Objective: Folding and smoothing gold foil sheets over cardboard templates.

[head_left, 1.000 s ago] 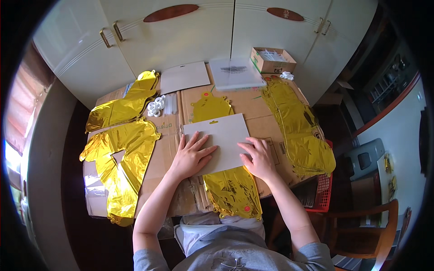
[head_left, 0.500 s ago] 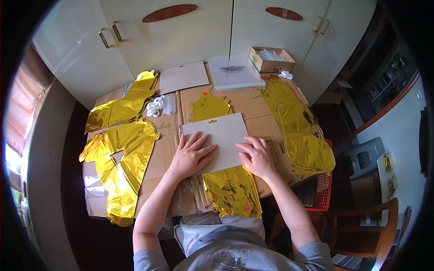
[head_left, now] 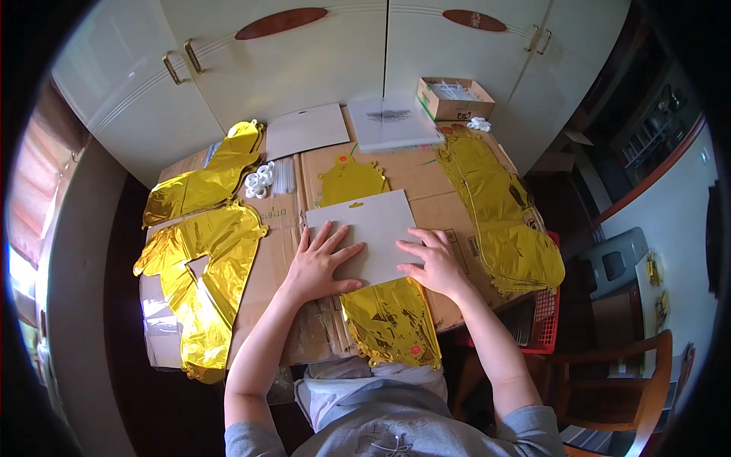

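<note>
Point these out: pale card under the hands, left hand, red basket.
Pale card (head_left: 379, 238): head view, bare middle of its upper face.
Left hand (head_left: 311, 268): head view, back of the hand.
Red basket (head_left: 545, 324): head view, mesh wall.

Far side: white cabinet doors (head_left: 312, 68), brass-coloured handles (head_left: 173, 68), oval reddish-brown plaques (head_left: 282, 23). Left: grey wall (head_left: 80, 289), pinkish curtain (head_left: 44, 186), window (head_left: 21, 268) with bright light, dark floor (head_left: 145, 404). Right: pale wall (head_left: 691, 228), grey plastic stool (head_left: 633, 250). Near right: wooden chair (head_left: 656, 388), brown, curved frame.
</note>
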Demonstrator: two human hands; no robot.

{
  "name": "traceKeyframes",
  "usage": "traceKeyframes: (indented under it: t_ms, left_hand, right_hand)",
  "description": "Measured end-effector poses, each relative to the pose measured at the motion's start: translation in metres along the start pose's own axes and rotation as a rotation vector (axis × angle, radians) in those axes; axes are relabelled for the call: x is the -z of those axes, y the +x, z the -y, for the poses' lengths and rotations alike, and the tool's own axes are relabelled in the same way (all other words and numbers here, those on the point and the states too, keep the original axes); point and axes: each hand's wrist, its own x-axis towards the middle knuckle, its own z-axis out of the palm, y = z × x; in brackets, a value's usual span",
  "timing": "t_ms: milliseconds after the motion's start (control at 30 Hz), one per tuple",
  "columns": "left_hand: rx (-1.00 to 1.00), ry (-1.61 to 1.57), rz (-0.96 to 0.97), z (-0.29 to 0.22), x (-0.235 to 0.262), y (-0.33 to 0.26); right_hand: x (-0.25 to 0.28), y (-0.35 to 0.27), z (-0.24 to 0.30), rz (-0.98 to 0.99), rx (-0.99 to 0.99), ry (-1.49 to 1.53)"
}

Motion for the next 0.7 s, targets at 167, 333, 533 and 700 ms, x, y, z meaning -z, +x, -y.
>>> traceKeyframes:
  t_ms: [167, 333, 533, 700]
  left_hand:
    - [-0.004, 0.001, -0.006, -0.001, 0.001, 0.0]
    - [-0.009, 0.003, -0.017, 0.0, -0.001, 0.0]
    - [-0.011, 0.007, -0.021, 0.001, -0.001, 0.0]
    - [-0.006, 0.003, -0.039, 0.0, -0.002, 0.0]
  right_hand:
    - [0.006, 0.002, -0.004, 0.102, -0.036, 0.031]
    - [0.01, 0.004, -0.007, 0.17, -0.032, 0.047]
    - [0.01, 0.002, -0.008, 0.148, -0.015, 0.067]
    - [0.006, -0.001, -0.007, 0.107, 0.003, 0.05]
